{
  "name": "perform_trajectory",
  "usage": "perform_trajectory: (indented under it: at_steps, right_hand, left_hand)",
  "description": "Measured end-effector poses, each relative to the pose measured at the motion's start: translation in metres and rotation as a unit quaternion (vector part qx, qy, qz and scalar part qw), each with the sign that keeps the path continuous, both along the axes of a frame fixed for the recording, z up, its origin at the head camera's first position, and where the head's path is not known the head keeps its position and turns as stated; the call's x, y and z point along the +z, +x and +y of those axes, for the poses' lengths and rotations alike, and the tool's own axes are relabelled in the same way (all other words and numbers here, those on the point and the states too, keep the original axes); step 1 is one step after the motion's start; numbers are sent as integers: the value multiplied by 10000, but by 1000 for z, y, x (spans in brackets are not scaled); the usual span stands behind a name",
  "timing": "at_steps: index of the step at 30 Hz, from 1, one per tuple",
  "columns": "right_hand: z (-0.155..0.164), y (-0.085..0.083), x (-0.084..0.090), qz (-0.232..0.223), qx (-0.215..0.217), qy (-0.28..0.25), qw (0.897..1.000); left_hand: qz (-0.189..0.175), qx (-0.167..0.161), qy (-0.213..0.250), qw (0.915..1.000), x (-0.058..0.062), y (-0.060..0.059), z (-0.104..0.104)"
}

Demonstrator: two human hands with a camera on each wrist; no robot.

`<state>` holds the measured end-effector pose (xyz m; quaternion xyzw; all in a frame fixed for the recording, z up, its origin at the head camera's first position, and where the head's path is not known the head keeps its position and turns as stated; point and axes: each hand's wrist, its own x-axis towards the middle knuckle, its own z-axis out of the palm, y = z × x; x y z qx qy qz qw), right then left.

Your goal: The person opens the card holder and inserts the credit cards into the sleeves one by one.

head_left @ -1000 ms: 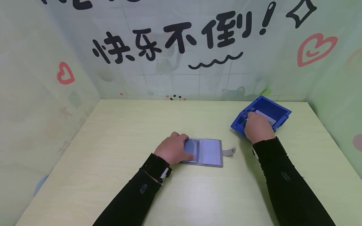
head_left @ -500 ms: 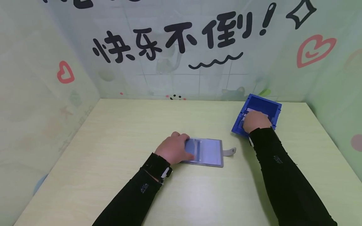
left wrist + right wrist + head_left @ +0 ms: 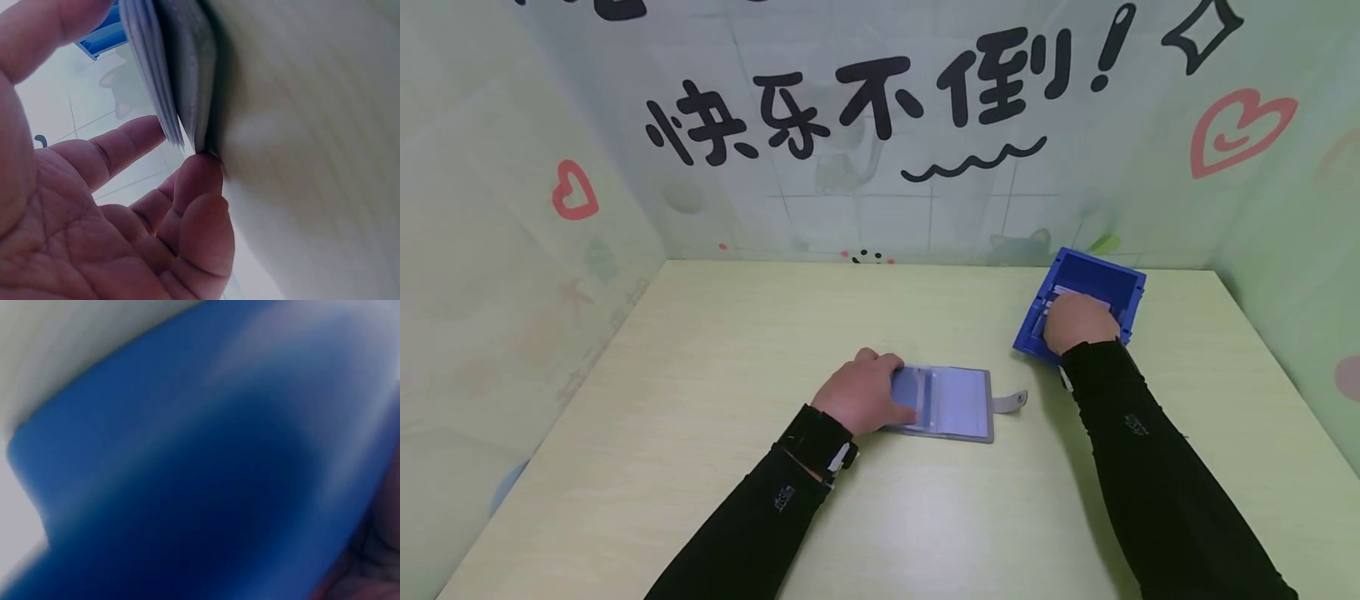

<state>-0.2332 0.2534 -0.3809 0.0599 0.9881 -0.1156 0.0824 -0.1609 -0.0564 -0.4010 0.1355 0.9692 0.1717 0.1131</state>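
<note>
A grey card holder lies spread open on the table, its clear sleeves facing up and its snap strap pointing right. My left hand holds its left part, thumb over the sleeves; the left wrist view shows the fingertips at the edges of the stacked sleeves. At the back right, my right hand reaches down into a blue plastic bin with pale cards inside. Its fingers are hidden there, and I cannot tell whether they hold a card. The bin wall fills much of the right wrist view, blurred.
The pale wooden table meets a printed backdrop just behind the bin. Side panels stand to the left and right.
Over the last second the blue bin has turned and shifted slightly left, and my right hand has moved a little left within it. The left hand and card holder stay put.
</note>
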Motion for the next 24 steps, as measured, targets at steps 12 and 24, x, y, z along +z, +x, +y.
perform_trajectory:
  at_steps: [12,24]
  right_hand:
    - [-1,0,0,-12,-9,-60,10000]
    - [-3,1,-1,163,-146,56,9997]
  left_hand:
    - [14,-6,2,10000,2,1,0]
    - [4,26,34,10000,1,1,0]
